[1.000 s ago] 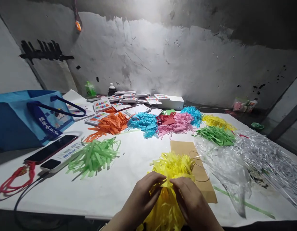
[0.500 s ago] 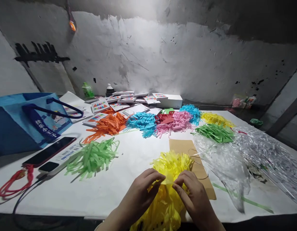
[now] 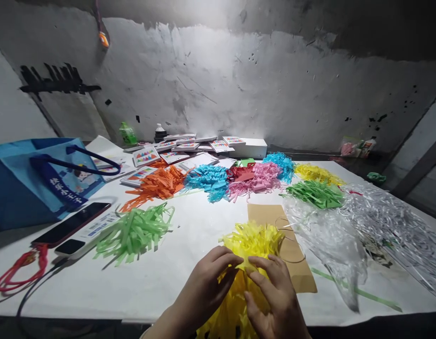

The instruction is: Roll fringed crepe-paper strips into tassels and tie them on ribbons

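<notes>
A fringed yellow tissue paper tassel (image 3: 253,238) lies at the front of the table, its frilled end away from me and its longer strips falling toward me. My left hand (image 3: 211,280) pinches the tassel's middle band between thumb and fingertips. From the other side, my right hand (image 3: 274,289) rests its fingertips on that same band. Its thumb stands apart from the fingers, lower down over the yellow strips. Both hands partly hide the middle of the tassel. Under it and to its right lies a brown cardboard piece (image 3: 265,214).
Light green strips (image 3: 136,233), a phone (image 3: 71,223) and a blue bag (image 3: 23,179) are on the left. Orange (image 3: 157,183), blue (image 3: 208,181) and pink (image 3: 267,176) tassels line the back. Clear plastic (image 3: 327,240) and silver strips (image 3: 391,226) lie right.
My right hand has shifted slightly left over the tassel, and its thumb has come away from its fingers and dropped lower. The left hand keeps its pinch almost in place.
</notes>
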Demonstrator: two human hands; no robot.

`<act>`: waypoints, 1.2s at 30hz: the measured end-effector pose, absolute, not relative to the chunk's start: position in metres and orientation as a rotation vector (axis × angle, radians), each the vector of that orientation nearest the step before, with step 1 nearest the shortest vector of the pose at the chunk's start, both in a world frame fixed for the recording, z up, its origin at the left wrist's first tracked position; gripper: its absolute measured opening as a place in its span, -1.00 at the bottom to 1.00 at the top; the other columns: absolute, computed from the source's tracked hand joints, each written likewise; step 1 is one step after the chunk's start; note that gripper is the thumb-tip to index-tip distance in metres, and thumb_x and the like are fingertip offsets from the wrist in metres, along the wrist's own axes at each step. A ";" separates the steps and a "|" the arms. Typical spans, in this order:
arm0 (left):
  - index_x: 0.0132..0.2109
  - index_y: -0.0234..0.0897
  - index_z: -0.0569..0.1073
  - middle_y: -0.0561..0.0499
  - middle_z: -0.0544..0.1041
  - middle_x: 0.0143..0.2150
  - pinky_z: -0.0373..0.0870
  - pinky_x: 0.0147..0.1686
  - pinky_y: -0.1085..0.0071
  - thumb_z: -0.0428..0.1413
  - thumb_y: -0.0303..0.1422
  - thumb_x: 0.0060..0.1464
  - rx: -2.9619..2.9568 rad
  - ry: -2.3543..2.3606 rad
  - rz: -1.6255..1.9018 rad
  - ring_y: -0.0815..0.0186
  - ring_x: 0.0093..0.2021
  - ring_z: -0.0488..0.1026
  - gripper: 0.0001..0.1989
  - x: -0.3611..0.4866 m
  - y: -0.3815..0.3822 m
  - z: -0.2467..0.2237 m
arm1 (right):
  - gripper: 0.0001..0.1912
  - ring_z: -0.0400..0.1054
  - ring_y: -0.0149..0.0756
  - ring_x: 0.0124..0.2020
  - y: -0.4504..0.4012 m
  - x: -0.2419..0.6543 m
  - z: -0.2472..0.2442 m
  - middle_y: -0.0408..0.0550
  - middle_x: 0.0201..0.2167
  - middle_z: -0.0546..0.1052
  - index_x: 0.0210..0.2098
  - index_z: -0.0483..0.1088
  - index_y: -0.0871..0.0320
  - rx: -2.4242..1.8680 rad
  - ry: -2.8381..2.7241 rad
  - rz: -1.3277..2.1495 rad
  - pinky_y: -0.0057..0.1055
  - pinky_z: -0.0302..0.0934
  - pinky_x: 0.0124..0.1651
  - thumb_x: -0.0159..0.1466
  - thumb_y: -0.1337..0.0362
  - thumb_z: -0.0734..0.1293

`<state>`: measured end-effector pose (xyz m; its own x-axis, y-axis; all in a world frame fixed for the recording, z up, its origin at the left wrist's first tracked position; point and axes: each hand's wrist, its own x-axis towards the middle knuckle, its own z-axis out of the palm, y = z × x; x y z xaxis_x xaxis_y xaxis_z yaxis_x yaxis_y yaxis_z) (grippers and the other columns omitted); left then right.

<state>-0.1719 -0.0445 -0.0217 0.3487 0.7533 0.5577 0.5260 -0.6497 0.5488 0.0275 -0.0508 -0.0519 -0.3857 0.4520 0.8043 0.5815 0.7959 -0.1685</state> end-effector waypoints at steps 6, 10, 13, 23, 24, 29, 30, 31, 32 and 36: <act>-0.12 -0.22 0.47 -0.04 0.52 -0.26 0.48 -0.31 0.45 0.01 -0.55 0.24 2.438 1.191 1.253 0.29 -0.29 0.52 -0.80 -0.171 -0.044 -0.028 | -0.75 0.50 -0.29 -0.13 -0.049 0.026 -0.056 -0.12 -0.17 0.57 -0.12 0.36 0.06 -0.848 -1.988 0.050 -0.10 0.09 0.23 0.32 0.51 0.23; -0.14 -0.21 0.47 -0.03 0.53 -0.27 0.48 -0.32 0.44 0.02 -0.55 0.23 2.474 1.208 1.233 0.29 -0.29 0.52 -0.80 -0.174 -0.043 -0.028 | -0.85 0.51 -0.29 -0.20 -0.045 0.029 -0.052 -0.17 -0.27 0.58 -0.24 0.40 0.04 -0.851 -1.955 0.205 -0.09 0.13 0.22 0.32 0.44 0.30; -0.13 -0.20 0.47 -0.02 0.52 -0.28 0.47 -0.33 0.44 0.02 -0.56 0.23 2.505 1.198 1.224 0.29 -0.30 0.51 -0.80 -0.174 -0.043 -0.028 | -0.87 0.50 -0.27 -0.24 -0.042 0.031 -0.046 -0.17 -0.34 0.57 -0.39 0.41 0.07 -0.892 -1.868 0.415 -0.10 0.17 0.19 0.27 0.39 0.38; 0.01 -0.08 0.51 -0.03 0.55 -0.14 0.35 -0.02 0.16 0.08 -0.59 0.25 2.953 0.877 1.434 0.22 -0.09 0.43 -0.67 -0.176 -0.039 -0.018 | -0.79 0.44 -0.33 -0.25 -0.036 0.036 -0.025 -0.16 -0.34 0.53 -0.41 0.42 0.09 -0.924 -1.688 1.067 -0.45 0.27 -0.14 0.31 0.15 0.39; -0.04 -0.09 0.51 -0.01 0.56 -0.16 0.35 -0.04 0.17 0.11 -0.57 0.24 2.940 0.878 1.455 0.23 -0.11 0.44 -0.73 -0.177 -0.038 -0.018 | -0.79 0.43 -0.33 -0.25 -0.036 0.037 -0.026 -0.16 -0.35 0.52 -0.41 0.40 0.09 -0.935 -1.699 1.037 -0.45 0.26 -0.15 0.32 0.16 0.38; -0.10 -0.17 0.52 -0.05 0.58 -0.22 0.36 -0.06 0.16 0.03 -0.55 0.29 2.905 0.855 1.507 0.22 -0.14 0.47 -0.77 -0.181 -0.039 -0.023 | -0.89 0.42 -0.28 -0.28 -0.040 0.035 -0.038 -0.11 -0.30 0.48 -0.17 0.35 0.08 -1.049 -1.697 0.543 -0.40 0.32 -0.19 0.31 0.26 0.33; -0.10 -0.18 0.52 -0.05 0.59 -0.23 0.36 -0.06 0.16 0.01 -0.55 0.29 2.901 0.844 1.509 0.22 -0.15 0.47 -0.76 -0.182 -0.040 -0.024 | -0.72 0.42 -0.25 -0.27 -0.042 0.033 -0.039 -0.08 -0.24 0.49 -0.02 0.33 0.09 -1.052 -1.760 0.430 -0.35 0.34 -0.16 0.27 0.31 0.34; -0.10 -0.18 0.52 -0.05 0.60 -0.24 0.36 -0.06 0.17 0.00 -0.55 0.30 2.899 0.835 1.510 0.22 -0.15 0.47 -0.76 -0.182 -0.041 -0.024 | -0.57 0.42 -0.21 -0.26 -0.043 0.031 -0.039 -0.06 -0.20 0.49 0.08 0.29 0.08 -1.048 -1.858 0.321 -0.29 0.35 -0.15 0.22 0.37 0.34; -0.10 -0.18 0.52 -0.04 0.61 -0.24 0.36 -0.05 0.18 0.00 -0.54 0.30 2.902 0.831 1.507 0.22 -0.16 0.48 -0.77 -0.182 -0.042 -0.025 | -0.48 0.41 -0.17 -0.26 -0.044 0.029 -0.039 -0.05 -0.18 0.50 0.12 0.29 0.06 -1.044 -1.971 0.224 -0.23 0.36 -0.15 0.18 0.43 0.33; -0.06 -0.16 0.51 0.01 0.65 -0.24 0.34 0.01 0.20 0.03 -0.54 0.30 2.978 0.828 1.452 0.24 -0.16 0.49 -0.77 -0.183 -0.043 -0.025 | -0.54 0.44 -0.16 -0.26 -0.037 0.029 -0.027 -0.03 -0.25 0.51 -0.12 0.51 0.06 -1.043 -2.115 0.243 -0.25 0.38 -0.20 0.11 0.56 0.20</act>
